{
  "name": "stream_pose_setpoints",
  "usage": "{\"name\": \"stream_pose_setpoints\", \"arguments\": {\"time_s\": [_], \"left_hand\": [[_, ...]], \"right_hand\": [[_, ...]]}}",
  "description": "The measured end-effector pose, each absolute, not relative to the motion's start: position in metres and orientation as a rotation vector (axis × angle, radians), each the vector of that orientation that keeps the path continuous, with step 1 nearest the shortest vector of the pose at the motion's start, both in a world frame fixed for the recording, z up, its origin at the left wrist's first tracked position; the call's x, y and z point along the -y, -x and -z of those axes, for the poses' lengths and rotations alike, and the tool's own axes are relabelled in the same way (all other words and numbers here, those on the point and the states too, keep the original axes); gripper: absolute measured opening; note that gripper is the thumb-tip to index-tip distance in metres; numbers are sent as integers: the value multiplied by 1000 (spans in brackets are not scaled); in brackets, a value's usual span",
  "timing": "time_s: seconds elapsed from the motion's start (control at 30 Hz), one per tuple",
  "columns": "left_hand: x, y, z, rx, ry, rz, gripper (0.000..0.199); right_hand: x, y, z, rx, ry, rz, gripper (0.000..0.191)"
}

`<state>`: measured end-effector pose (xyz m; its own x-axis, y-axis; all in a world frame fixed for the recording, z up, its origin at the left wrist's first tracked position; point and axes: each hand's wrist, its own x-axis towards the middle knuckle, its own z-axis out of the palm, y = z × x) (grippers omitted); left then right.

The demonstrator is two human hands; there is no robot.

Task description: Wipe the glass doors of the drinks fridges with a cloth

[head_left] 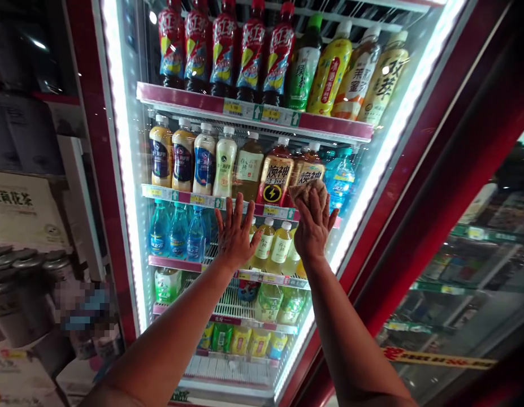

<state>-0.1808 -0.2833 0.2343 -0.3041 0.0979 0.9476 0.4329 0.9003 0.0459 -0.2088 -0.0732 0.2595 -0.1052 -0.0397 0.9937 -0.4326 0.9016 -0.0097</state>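
Against the glass door, the cloth [309, 192] lies beneath the right hand's [313, 229] outstretched fingers.

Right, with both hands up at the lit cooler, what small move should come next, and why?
Probably a short slide of the cloth across the glass with the right hand: its fingers lie over the cloth, seemingly pressing it to the pane, while the left hand is spread and empty, perhaps as a brace. I can't make out smudges.
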Motion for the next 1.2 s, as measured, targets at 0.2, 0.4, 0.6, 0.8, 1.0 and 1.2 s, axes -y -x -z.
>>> {"name": "stream_pose_setpoints", "arguments": {"time_s": [0.2,0.4,0.6,0.8,1.0,1.2], "left_hand": [[282,188,-228,1878,377,306,96],[279,186,-224,1883,359,353,98],[277,189,-217,1865,357,348,96],[278,189,-216,1856,352,321,95],[278,189,-216,1871,357,350,95],[276,190,-215,1860,346,358,94]], "right_hand": [[54,207,-230,1671,-397,-333,60],[36,213,-269,1694,-356,-393,56],[17,215,-246,1660,-344,-373,54],[-29,223,-318,1584,-234,-445,52],[-49,214,-278,1610,-176,-575,49],[-73,225,-304,1557,-230,-532,46]]}}
